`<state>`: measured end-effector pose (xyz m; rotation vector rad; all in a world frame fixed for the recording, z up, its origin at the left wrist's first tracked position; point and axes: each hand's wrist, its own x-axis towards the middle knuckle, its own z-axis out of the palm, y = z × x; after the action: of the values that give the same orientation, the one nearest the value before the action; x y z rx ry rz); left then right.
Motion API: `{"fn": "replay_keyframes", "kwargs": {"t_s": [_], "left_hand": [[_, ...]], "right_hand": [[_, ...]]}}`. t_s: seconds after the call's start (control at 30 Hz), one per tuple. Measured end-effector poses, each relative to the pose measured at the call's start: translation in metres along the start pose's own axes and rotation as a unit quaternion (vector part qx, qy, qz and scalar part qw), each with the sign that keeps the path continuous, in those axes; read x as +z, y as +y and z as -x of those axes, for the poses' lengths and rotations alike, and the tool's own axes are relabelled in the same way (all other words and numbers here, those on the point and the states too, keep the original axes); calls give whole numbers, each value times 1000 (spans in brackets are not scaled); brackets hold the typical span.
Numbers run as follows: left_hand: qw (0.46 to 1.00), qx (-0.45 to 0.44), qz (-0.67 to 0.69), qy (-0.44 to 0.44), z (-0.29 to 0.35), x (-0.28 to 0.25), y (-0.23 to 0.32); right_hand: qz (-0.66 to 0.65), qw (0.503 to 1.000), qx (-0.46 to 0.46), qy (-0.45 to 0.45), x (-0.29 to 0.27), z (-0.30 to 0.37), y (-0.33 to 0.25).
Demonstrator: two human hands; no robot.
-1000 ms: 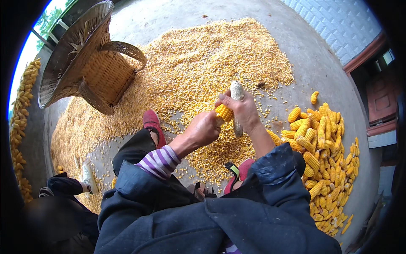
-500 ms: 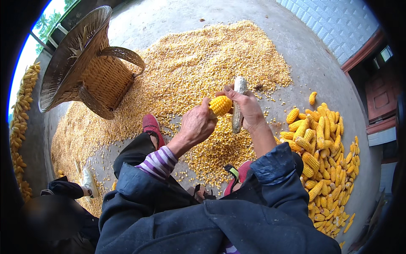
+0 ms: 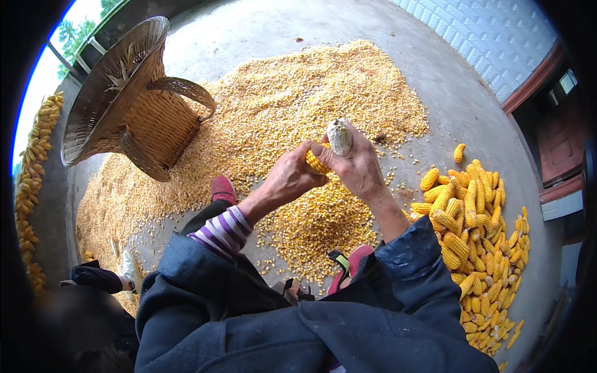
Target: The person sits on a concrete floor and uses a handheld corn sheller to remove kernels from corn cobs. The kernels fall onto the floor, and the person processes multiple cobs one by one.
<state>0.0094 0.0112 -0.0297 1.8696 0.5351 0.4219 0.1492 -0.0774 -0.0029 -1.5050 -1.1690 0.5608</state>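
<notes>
Corn ear (image 3: 316, 163) is up over the floor (image 3: 448, 118), away from its edges, in the head view. Left hand (image 3: 288, 181) pinches it, right hand (image 3: 360, 169) wraps a pale cob (image 3: 339, 138) beside it. Looks like the shelling step; next push probably wants thumb pressure.

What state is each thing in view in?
Left hand: closed around the corn ear
Right hand: closed around the pale cob
Corn ear: unshelled where visible, rest hidden
Pale cob: visible end bare
Loose kernels: spread and heaped on the floor
Ear pile: unshelled, heaped on the floor
Wicker basket: mouth open, pale scraps inside
</notes>
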Motion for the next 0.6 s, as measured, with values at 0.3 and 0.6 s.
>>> {"fn": "replay_keyframes", "kwargs": {"t_s": [0.3,0.6], "left_hand": [[984,32,-173,28,-8,4,-12],[908,145,-393,22,-12,5,-2]], "right_hand": [[16,996,26,87,18,-14,18],[-158,955,218,128,17,-36,61]]}}
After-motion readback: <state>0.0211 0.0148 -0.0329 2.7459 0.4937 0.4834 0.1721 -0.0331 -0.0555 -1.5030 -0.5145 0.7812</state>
